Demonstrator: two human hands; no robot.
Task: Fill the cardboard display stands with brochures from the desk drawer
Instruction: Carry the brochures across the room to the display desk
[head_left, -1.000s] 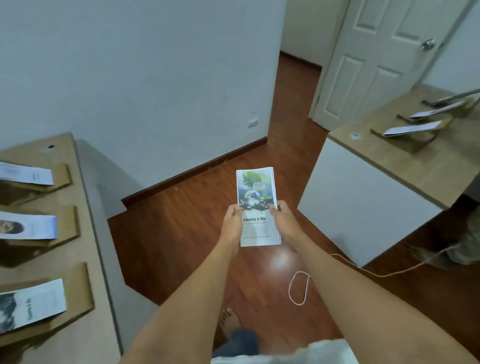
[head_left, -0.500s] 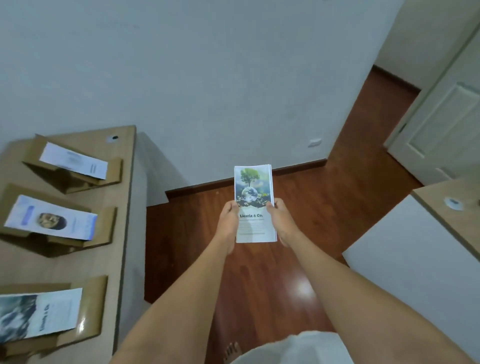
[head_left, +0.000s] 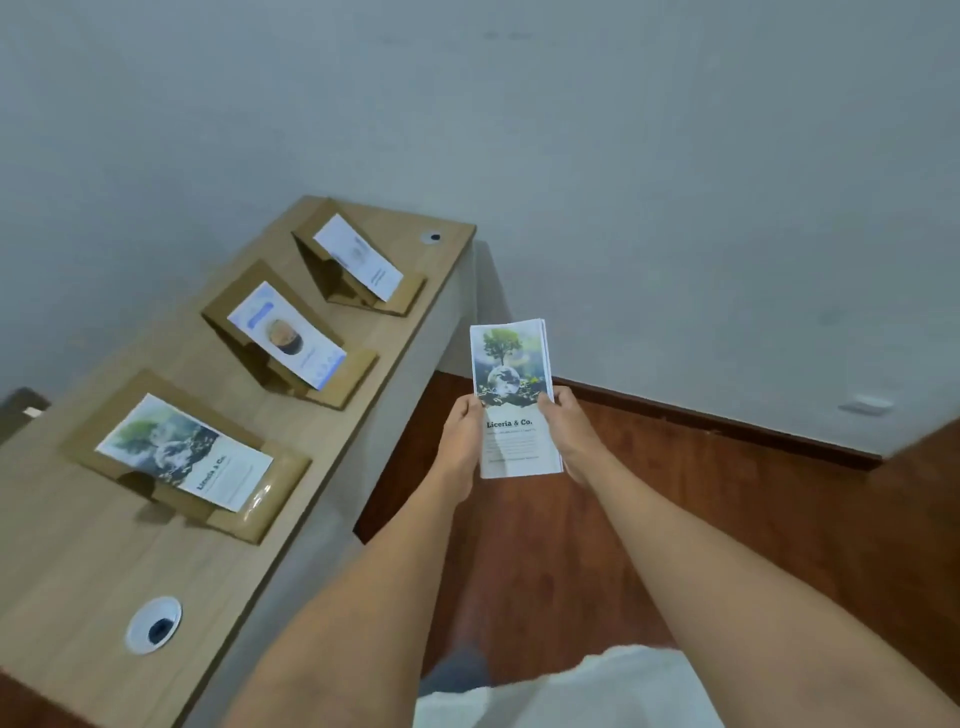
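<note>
A stack of brochures (head_left: 511, 374), with a tree-and-globe cover reading "Liceria & Co.", is held upright over the wooden floor. My left hand (head_left: 462, 441) grips its left edge and my right hand (head_left: 569, 431) its right edge. On the desk (head_left: 78, 561) to the left stand three cardboard display stands. The near stand (head_left: 275, 493) holds a matching Liceria brochure. A brochure with a blue cover leans in the middle stand (head_left: 353, 374), and a white one in the far stand (head_left: 410, 296).
The desk has a round cable grommet (head_left: 154, 624) near me and another grommet (head_left: 431, 237) at its far corner. A white wall with a dark skirting board (head_left: 727, 421) runs behind. Red-brown wooden floor (head_left: 727, 519) lies to the right of the desk.
The view has swung left: the desk with its three stands now fills the left side, and the door and second desk have left the picture. Both hands still hold the stack.
</note>
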